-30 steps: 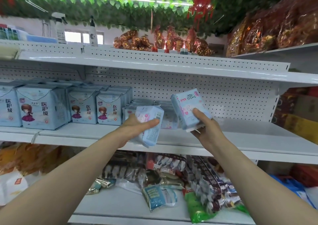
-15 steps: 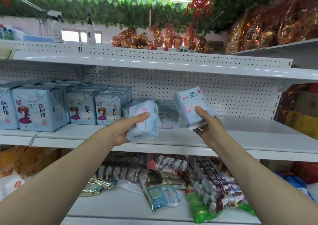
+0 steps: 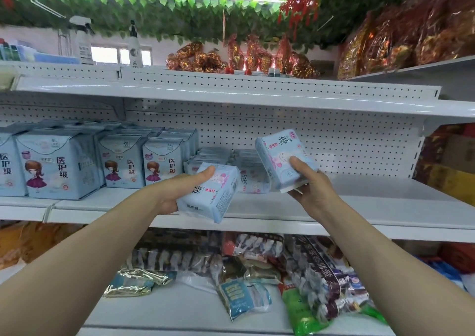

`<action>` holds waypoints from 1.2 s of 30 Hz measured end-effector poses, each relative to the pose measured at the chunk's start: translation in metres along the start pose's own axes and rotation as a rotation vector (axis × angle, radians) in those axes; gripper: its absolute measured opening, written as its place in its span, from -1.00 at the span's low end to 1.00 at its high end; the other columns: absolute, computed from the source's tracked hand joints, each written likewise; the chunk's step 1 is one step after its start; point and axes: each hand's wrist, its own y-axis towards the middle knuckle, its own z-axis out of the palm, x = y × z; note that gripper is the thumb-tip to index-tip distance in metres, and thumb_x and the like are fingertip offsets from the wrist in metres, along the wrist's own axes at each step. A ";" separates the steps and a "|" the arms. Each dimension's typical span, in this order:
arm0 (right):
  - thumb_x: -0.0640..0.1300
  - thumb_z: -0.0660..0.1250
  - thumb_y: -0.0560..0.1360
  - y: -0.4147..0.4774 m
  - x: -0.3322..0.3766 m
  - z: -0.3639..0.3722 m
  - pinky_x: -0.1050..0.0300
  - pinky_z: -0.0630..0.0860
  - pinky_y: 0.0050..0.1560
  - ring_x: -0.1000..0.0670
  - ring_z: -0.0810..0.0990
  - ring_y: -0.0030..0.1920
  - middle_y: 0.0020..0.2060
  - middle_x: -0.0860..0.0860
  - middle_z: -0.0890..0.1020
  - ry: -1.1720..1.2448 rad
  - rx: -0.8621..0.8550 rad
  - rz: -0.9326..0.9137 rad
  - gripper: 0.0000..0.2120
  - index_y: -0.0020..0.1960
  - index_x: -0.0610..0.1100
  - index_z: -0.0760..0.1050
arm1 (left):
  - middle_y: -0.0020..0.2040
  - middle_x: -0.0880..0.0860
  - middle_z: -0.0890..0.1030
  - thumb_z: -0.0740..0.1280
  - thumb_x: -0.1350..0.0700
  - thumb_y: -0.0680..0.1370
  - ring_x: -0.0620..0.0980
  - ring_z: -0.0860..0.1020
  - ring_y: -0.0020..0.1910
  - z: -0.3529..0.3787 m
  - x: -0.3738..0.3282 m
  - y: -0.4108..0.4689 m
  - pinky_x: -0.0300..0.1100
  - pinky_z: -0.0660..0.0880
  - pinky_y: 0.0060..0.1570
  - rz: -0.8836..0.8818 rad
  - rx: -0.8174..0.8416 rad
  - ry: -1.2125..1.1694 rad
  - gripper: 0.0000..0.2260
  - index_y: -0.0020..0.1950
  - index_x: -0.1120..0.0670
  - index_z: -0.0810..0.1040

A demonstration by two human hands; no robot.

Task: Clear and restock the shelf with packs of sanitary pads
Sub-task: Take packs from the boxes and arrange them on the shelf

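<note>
1. While both hands are loaded, the left hand (image 3: 177,191) grips a pack (image 3: 209,197) just in front of the stack (image 3: 246,171) on the shelf (image 3: 359,207). Its thumb lies along the top and its other fingers are hidden beneath.
2. The right hand (image 3: 312,185) grips a second pack (image 3: 280,155) at the stack's right and higher, with the thumb pressed on its face.
3. Bare shelf lies right of the stack, just beyond the second pack, so the right hand is probably nearer the open slot. That pack's long axis leans up and toward the stack, and the left pack's slopes back toward it.
4. Compared with half a second ago, the left pack has dropped and tipped face-up, while the right one has barely shifted.
</note>
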 end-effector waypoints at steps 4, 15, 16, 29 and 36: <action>0.01 0.55 0.34 0.005 0.003 -0.002 0.03 0.63 -0.06 -0.06 0.70 0.10 0.01 -0.03 0.74 -0.016 0.021 -0.009 -0.47 0.25 -0.11 0.53 | 0.00 0.12 0.72 0.30 -0.10 0.61 0.04 0.69 -0.17 -0.007 -0.003 0.003 -0.08 0.63 -0.18 -0.029 0.023 -0.107 -0.63 0.26 0.15 0.56; -0.06 0.58 0.30 0.026 0.006 -0.013 0.06 0.64 -0.03 -0.07 0.71 0.05 0.16 -0.15 0.68 -0.242 0.132 -0.031 -0.26 0.40 -0.21 0.39 | 0.14 0.15 0.69 0.48 0.05 0.49 0.10 0.67 0.11 -0.035 -0.025 0.015 0.01 0.55 0.16 -0.048 0.120 0.159 -0.55 0.31 0.20 0.54; -0.07 0.57 0.30 0.028 0.007 -0.014 0.08 0.63 -0.05 -0.07 0.71 0.05 0.16 -0.14 0.68 -0.273 0.151 -0.033 -0.29 0.38 -0.19 0.42 | 0.13 0.16 0.69 0.60 0.01 0.34 0.10 0.67 0.11 -0.037 -0.026 0.016 0.01 0.55 0.18 -0.031 0.129 0.186 -0.41 0.29 0.21 0.56; -0.22 0.57 0.39 0.050 0.029 -0.011 0.03 0.65 0.06 -0.10 0.71 0.06 0.06 -0.11 0.72 -0.613 0.277 0.012 -0.49 0.28 -0.18 0.49 | 0.02 0.13 0.72 0.66 -0.09 0.08 0.07 0.69 0.05 -0.050 -0.042 0.040 -0.03 0.57 0.13 0.066 0.151 0.533 -0.23 0.20 0.17 0.57; -0.22 0.59 0.37 0.058 0.024 -0.009 -0.07 0.64 0.14 -0.10 0.71 0.07 0.06 -0.12 0.72 -0.731 0.309 0.047 -0.51 0.25 -0.20 0.53 | -0.01 0.12 0.73 0.59 -0.03 0.24 0.09 0.68 0.06 -0.054 -0.044 0.051 -0.03 0.53 0.18 0.063 0.110 0.647 -0.45 0.13 0.16 0.56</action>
